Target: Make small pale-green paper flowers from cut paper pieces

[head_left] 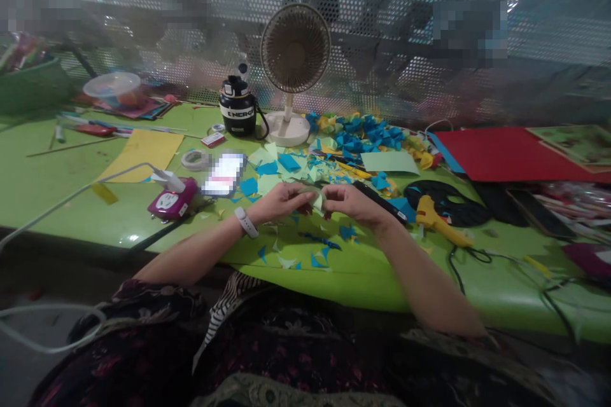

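Between my two hands, just above the green table, is a small pale green piece of paper [318, 202]. My left hand [285, 198], with a white watch on its wrist, pinches the paper's left side between thumb and fingers. On the right side my right hand [344, 201] grips it with thumb and forefinger. Whether the paper is folded is too small to tell. Around the hands lie blue and pale green paper scraps [286, 263]. Behind them is a heap of cut paper bits [317, 168], with a pale green sheet [390, 163] to its right.
A yellow glue gun [442, 224] with its cord lies right of my forearm. To the left are a purple power socket [172, 200], a lit phone [224, 174] and a tape roll [195, 159]. A fan [289, 127] and black bottle [238, 108] stand behind; red sheets [496, 154] lie right.
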`<state>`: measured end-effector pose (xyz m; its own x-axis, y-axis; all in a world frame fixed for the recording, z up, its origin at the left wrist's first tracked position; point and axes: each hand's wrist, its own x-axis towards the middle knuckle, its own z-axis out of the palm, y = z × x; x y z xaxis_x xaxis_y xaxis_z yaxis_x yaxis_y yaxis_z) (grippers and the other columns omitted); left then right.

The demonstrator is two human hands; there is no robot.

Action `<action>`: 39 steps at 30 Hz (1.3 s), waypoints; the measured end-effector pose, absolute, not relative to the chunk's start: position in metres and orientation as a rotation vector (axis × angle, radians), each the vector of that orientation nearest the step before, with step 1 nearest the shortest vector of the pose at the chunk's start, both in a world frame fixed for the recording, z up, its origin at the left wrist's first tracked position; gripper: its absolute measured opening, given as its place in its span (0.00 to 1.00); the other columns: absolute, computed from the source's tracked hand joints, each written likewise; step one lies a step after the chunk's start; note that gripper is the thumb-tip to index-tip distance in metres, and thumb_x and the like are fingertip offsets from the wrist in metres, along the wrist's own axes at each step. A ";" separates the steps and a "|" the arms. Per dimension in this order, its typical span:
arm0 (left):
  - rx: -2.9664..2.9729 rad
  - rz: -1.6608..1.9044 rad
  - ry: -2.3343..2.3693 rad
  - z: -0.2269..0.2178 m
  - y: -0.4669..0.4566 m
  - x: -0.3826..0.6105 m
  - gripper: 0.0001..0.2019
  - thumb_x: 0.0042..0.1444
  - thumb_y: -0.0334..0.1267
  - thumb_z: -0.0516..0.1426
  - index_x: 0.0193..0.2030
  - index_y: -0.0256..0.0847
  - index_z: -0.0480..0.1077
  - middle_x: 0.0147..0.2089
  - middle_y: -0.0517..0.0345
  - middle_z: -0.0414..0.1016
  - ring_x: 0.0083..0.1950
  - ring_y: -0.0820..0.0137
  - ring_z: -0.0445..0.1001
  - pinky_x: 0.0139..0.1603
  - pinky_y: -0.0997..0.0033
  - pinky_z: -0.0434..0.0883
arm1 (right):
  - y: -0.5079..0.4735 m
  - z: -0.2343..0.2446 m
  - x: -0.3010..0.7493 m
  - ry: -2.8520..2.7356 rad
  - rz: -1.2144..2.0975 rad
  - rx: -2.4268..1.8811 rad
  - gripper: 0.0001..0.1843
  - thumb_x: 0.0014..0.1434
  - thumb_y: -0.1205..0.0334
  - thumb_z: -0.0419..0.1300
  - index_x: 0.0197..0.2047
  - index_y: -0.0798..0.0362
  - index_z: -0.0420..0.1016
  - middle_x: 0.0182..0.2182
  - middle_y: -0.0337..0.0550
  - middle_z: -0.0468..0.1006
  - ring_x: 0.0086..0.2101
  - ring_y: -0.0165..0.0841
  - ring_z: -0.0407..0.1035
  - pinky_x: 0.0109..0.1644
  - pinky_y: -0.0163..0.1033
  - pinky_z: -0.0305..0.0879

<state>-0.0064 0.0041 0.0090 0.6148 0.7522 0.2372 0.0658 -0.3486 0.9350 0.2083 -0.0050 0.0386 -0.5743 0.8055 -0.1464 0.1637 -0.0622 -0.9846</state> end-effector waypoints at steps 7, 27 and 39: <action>1.947 0.786 0.702 0.012 0.003 -0.006 0.17 0.65 0.47 0.55 0.31 0.36 0.71 0.27 0.56 0.77 0.27 0.76 0.75 0.31 0.77 0.71 | -0.004 0.037 0.207 -1.760 1.710 -1.053 0.21 0.44 0.50 0.75 0.29 0.55 0.73 0.25 0.36 0.76 0.26 0.27 0.70 0.35 0.36 0.70; 1.897 0.698 0.637 0.012 -0.001 -0.012 0.19 0.64 0.51 0.54 0.42 0.34 0.73 0.35 0.51 0.80 0.35 0.70 0.77 0.38 0.71 0.73 | -0.006 0.038 0.207 -1.710 1.760 -1.089 0.10 0.46 0.59 0.69 0.29 0.56 0.76 0.26 0.38 0.77 0.26 0.27 0.71 0.32 0.34 0.71; 1.815 0.675 0.633 0.009 0.000 -0.007 0.16 0.53 0.48 0.65 0.33 0.33 0.76 0.27 0.57 0.76 0.27 0.76 0.71 0.28 0.77 0.67 | -0.007 0.039 0.205 -1.791 1.813 -1.038 0.11 0.50 0.55 0.64 0.31 0.56 0.78 0.30 0.42 0.79 0.30 0.31 0.73 0.37 0.38 0.73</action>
<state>-0.0073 -0.0005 0.0093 0.7008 0.6974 0.1500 0.1057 -0.3095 0.9450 0.2055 -0.0070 0.0394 -0.6511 0.7230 -0.2310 0.2222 -0.1095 -0.9688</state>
